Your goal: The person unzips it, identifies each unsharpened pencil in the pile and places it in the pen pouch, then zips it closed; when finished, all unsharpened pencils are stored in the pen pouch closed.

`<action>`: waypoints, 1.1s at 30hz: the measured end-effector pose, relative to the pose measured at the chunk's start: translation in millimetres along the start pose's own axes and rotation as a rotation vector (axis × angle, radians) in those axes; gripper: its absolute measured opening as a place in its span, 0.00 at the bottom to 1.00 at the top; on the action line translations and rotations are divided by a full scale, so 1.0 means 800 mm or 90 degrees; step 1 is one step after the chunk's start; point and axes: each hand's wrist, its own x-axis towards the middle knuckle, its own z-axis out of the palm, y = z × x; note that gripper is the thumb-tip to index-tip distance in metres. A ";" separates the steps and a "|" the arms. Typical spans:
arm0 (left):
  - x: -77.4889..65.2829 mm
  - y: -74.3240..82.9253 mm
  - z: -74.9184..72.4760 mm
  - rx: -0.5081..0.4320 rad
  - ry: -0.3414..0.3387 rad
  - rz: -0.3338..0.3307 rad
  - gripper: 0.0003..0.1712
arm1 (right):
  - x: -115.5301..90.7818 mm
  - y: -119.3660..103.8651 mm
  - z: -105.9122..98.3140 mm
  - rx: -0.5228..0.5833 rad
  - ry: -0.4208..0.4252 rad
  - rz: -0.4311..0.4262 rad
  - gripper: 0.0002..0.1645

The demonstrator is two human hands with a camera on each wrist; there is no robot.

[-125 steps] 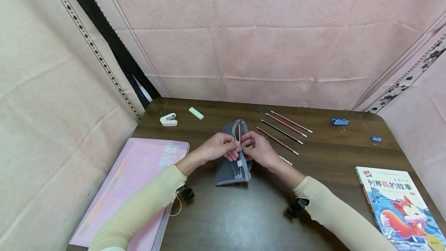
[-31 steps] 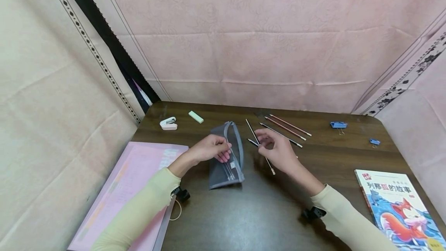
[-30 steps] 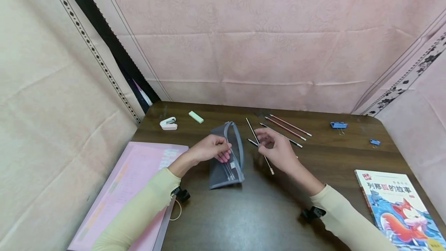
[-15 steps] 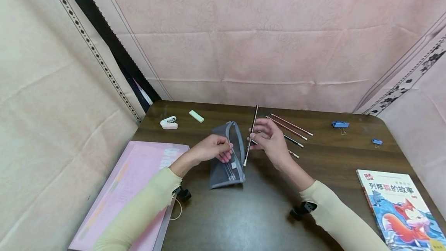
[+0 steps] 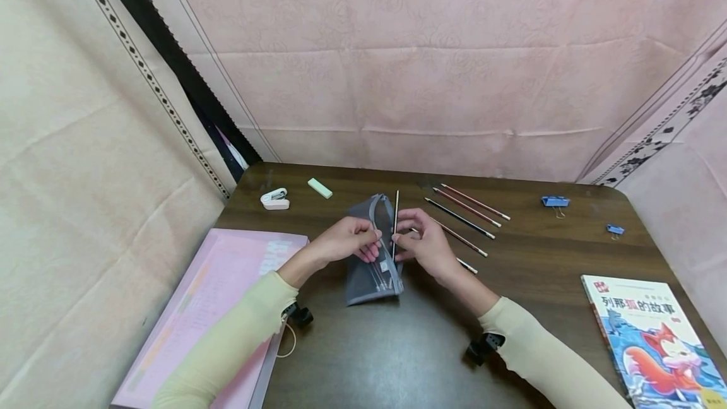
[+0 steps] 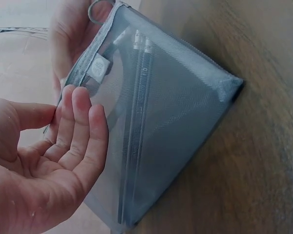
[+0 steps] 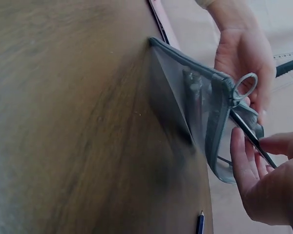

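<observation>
A grey see-through zip pencil case [image 5: 363, 286] stands on the desk between the hands, its zipper undone. My left hand [image 5: 354, 237] pinches one edge of the opening between thumb and fingers. In my right hand [image 5: 425, 242] a dark pencil [image 5: 396, 210] is pinched almost upright, its lower end inside the case's mouth. The right wrist view shows this pencil [image 7: 249, 134] slanting past the zipper beside the pull ring [image 7: 246, 87]. Through the mesh in the left wrist view, pencils [image 6: 140, 97] lie inside the case.
Several pencils [image 5: 461, 218] lie slantwise right of the case. A pink folder [image 5: 227, 295] is at the left, a storybook [image 5: 653, 339] at the right. Behind are a small white stapler-like item [image 5: 275, 199], a pale green block [image 5: 320, 188] and two blue binder clips [image 5: 555, 201].
My right hand has lifted the dark pencil, turned it upright and brought it left into the case's mouth. The left hand keeps its pinch on the case, which has shifted slightly.
</observation>
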 end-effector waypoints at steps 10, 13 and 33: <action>0.002 -0.001 0.001 -0.008 0.004 0.007 0.17 | 0.009 0.003 0.012 -0.110 -0.012 0.034 0.28; 0.002 -0.002 0.000 -0.011 0.004 0.011 0.17 | 0.011 0.002 0.014 -0.139 -0.005 0.044 0.27; 0.000 -0.003 -0.002 -0.023 0.001 0.017 0.16 | -0.017 -0.019 -0.018 -0.187 0.019 0.013 0.21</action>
